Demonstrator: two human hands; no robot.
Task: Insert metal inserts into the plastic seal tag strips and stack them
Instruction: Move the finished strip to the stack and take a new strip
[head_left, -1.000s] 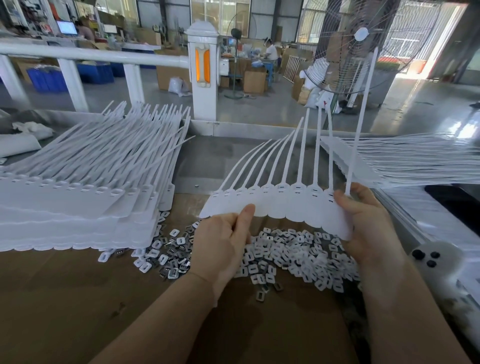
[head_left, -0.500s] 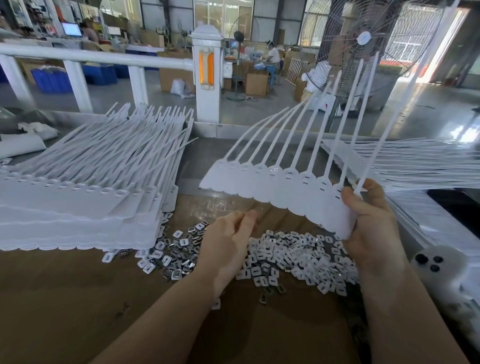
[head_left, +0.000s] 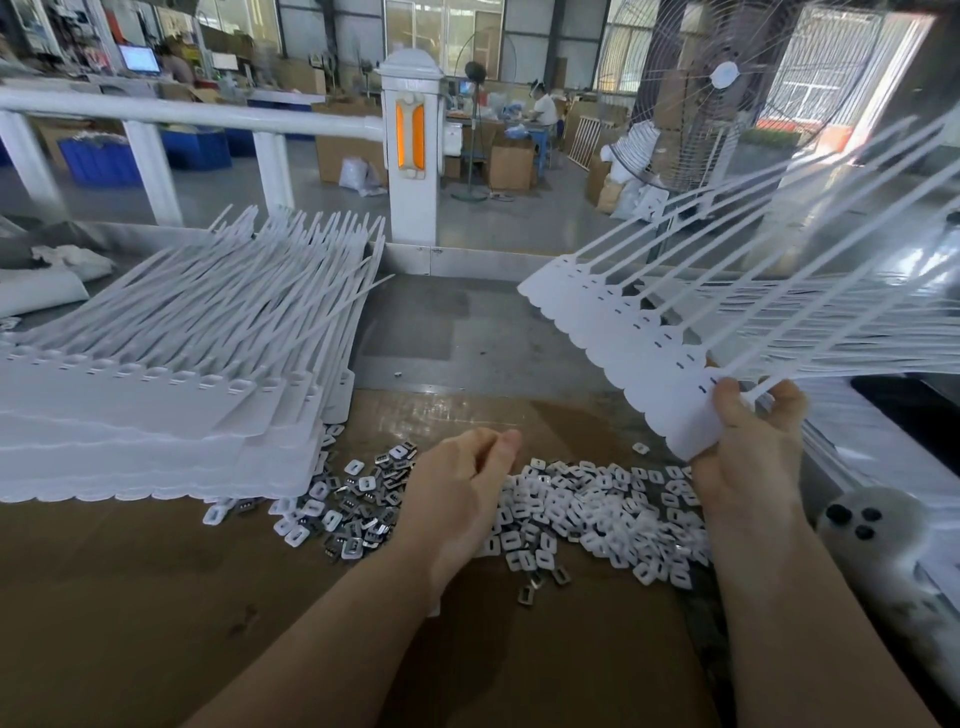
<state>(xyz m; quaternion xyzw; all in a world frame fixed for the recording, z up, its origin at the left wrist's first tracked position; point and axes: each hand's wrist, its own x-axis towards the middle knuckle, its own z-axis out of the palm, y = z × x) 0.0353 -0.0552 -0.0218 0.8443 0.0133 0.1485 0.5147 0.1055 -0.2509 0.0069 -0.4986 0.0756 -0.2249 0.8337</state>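
**Fresh strip in hand, inserts waiting**

Head view: the right hand (head_left: 748, 447) pinches one seal tag strip (head_left: 649, 353), raised. The left hand (head_left: 457, 493), loosely curled and empty, hovers over the metal inserts (head_left: 587, 514). A stack (head_left: 156, 415) lies left; insertion apparently remains.

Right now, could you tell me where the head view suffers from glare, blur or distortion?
Head view: daylight blows out the doorway at top right; the tails of the tag strip in the right hand smear with motion blur; the white railing bows from the wide-angle lens; the wet-looking patch of table shows faint glare; the left hand and the inserts stay fairly sharp.
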